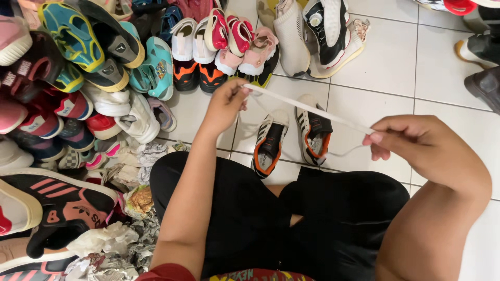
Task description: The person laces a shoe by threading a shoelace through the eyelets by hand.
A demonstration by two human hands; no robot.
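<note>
A flat white shoelace (307,108) is stretched taut between my two hands. My left hand (227,103) pinches its far end near the middle of the view. My right hand (416,143) pinches the near end at the right, and a thin tail of lace hangs from it toward the floor. Below the lace, on the white tiles, stands a pair of black, white and orange sneakers (291,138) without laces in sight. My legs in black shorts (271,218) fill the bottom of the view.
A big heap of mixed shoes (104,67) covers the left and top. Crumpled paper wads (120,234) lie at the lower left. A white and black high-top (325,31) stands at the top, dark shoes (482,62) at the right edge.
</note>
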